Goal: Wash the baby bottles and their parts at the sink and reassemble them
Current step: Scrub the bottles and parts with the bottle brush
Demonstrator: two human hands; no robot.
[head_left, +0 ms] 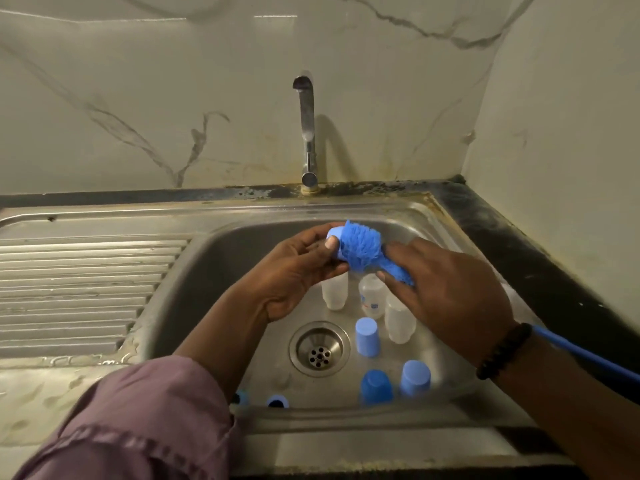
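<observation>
Both hands were over the sink basin [207, 271], near its far edge. Left hand [298, 268] pinched a blue cap [334, 244] between thumb and curled fingers, cap end pointing left. The blue bristle head of the bottle brush [362, 249] was pushed against or into the cap's open side — can't tell which, bristles covered the mouth. Right hand [446, 289] had its fingers wrapped round the brush just behind the bristles; the blue handle [588, 355] ran out under the wrist toward the near right, past a black bead bracelet [504, 351].

On the basin floor, below the hands: three clear bottle bodies standing in a cluster — one at left [334, 292], one with printed markings in the middle [372, 296], one at right [400, 318], partly hidden by the right hand. Just near of them a pale blue cap [367, 337] stood beside the drain [319, 348]. Two more blue caps sat nearer, side by side — a darker one [376, 386] and a lighter one [415, 377]. Two blue collar rings [277, 401] lay against the near wall of the basin, the left one mostly hidden by the sleeve [145, 420].

Faucet [307, 133] stood at the far edge, no water visible from the spout. Ribbed drainboard [79, 289] ran off to the left.
</observation>
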